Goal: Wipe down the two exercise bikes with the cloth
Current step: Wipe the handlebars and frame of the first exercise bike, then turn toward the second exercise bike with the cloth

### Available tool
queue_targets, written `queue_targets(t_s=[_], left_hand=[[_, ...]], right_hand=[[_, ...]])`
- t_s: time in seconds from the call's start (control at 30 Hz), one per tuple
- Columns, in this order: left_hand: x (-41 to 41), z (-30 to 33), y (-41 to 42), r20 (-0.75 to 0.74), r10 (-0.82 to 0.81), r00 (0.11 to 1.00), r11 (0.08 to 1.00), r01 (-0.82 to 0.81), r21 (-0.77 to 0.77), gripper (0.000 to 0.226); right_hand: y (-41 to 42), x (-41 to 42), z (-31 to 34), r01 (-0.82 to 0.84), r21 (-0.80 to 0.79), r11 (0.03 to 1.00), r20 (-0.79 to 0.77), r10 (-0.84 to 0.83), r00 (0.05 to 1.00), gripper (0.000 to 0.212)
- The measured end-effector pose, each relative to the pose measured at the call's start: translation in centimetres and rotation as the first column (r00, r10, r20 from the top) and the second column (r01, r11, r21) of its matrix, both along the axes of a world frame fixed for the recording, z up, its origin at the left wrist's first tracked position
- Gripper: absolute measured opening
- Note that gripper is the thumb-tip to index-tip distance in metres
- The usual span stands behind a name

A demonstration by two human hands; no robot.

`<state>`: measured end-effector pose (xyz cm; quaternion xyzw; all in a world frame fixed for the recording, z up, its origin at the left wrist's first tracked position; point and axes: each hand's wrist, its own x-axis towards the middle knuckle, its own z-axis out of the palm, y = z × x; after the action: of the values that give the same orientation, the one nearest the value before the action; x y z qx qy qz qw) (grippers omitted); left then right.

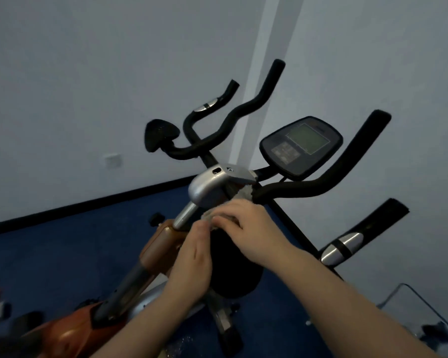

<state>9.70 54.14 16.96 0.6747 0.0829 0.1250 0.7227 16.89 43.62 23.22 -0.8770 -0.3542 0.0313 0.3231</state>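
2 exercise bikes: near one w/ display console (pixel 301 147) at 2 o'clock, far one w/ black handlebars (pixel 219 125) at 12. 1 console total. 1 cloth (pixel 239 196), center. 2 hands: left hand (pixel 193 257) at 6, right hand (pixel 246 223) center. 1 wall socket (pixel 112 159) at 10.

Blue floor (pixel 62 254), exercise bikes (pixel 150 257) standing

pale cloth (pixel 239 200) bunched against bike (pixel 210 187) stem
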Motion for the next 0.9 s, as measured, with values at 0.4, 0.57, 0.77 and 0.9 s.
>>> queue_targets(t_s=[0.4,0.57,0.77,0.9], left_hand=[[-13.3,-0.1,2.7,-0.078,0.519,0.851,0.779,-0.434,0.452,0.029],[-21.3,0.7,5.4,-0.081,0.718,0.691,0.608,-0.567,0.556,0.024],[-30.5,0.4,8.6,-0.088,0.831,0.55,0.464,-0.597,0.654,0.015],[-37.3,0.3,10.6,-0.054,0.868,0.494,0.377,-0.583,0.72,0.018]], right_hand=[[-0.3,-9.7,-2.0,-0.214,0.147,0.966,0.278,0.168,0.946,0.029],[2.3,-13.6,-3.2,-0.298,0.116,0.948,0.201,0.271,0.941,0.031],[5.6,-19.6,-3.8,-0.374,0.055,0.926,0.185,0.358,0.915,0.032],[9.4,-25.1,-4.2,-0.448,0.02,0.894,0.183,0.437,0.881,0.031]])
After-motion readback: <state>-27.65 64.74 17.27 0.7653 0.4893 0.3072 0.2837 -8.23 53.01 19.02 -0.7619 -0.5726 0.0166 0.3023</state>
